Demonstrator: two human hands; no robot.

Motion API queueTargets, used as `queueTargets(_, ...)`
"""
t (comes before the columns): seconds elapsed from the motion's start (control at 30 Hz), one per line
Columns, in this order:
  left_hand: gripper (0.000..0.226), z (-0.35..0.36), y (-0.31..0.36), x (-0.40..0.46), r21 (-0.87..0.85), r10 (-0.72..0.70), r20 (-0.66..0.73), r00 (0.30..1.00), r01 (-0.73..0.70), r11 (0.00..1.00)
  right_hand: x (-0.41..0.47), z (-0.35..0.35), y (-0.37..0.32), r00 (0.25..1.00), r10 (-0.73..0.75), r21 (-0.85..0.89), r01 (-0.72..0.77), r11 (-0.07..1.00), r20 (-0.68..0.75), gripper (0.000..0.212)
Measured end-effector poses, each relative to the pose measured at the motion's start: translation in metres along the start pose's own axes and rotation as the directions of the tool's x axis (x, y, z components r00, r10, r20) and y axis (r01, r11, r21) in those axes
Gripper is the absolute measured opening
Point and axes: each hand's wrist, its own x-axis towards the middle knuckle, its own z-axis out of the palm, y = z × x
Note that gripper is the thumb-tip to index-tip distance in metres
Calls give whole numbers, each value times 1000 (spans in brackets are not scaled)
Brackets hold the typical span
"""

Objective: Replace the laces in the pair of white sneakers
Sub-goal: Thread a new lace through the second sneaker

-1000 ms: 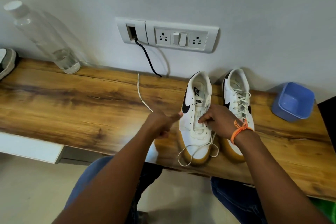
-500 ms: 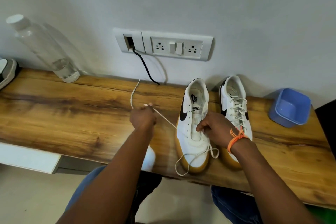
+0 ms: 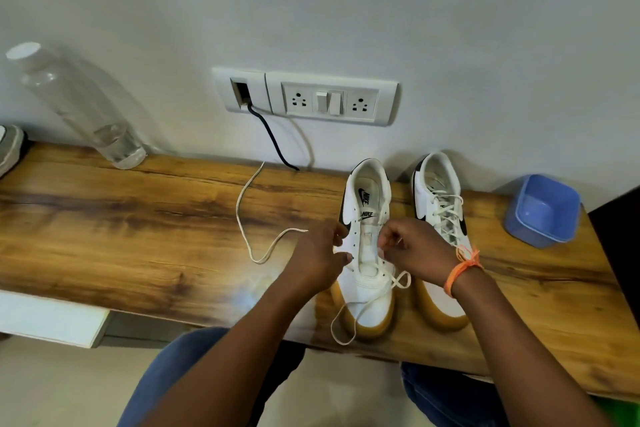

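Two white sneakers with gum soles stand side by side on the wooden shelf point(image 3: 138, 236). The left sneaker point(image 3: 367, 291) is partly laced; its cream lace point(image 3: 242, 215) trails left across the wood, and the other end loops over the toe point(image 3: 346, 333). My left hand point(image 3: 320, 258) pinches the lace at the shoe's left eyelet row. At the right eyelet row, my right hand point(image 3: 414, 250), with an orange wrist thread, pinches the shoe's edge or lace. The right sneaker point(image 3: 440, 204) is fully laced.
A clear water bottle point(image 3: 79, 104) leans at the back left. A blue plastic tub point(image 3: 542, 210) sits at the right. A wall socket panel point(image 3: 304, 99) has a black cable hanging down behind the shelf. Another shoe's edge point(image 3: 8, 147) shows far left.
My left hand had pulled the lace out to the left; it has come back to the sneaker's left eyelets, and the lace now lies slack on the wood. My right hand stayed on the shoe.
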Motion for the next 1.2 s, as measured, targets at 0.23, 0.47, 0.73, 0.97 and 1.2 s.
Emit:
queueTargets(0.23, 17, 13, 9, 0, 258, 238, 30, 971, -238, 936, -7, 9, 1, 973, 144, -227, -102, 969, 179, 42)
queueTargets(0.47, 25, 17, 33, 14, 39, 266, 257, 929, -285, 958, -11, -28, -13, 973, 189, 215, -214, 953, 131, 15)
queueTargets(0.73, 19, -6, 45, 17, -191, 253, 388, 886, -191, 963, -17, -53, -29, 977, 215, 829, -135, 542, 19, 5)
queueTargets(0.97, 13, -10, 56, 15, -368, 273, 296, 915, -154, 917, -15, -51, -12, 948, 300, 678, -293, 674, 112, 20)
queueTargets(1.2, 13, -20, 45, 40, -88, 245, 150, 958, -234, 968, -15, -71, 16, 916, 399, 915, -199, 350, 47, 8)
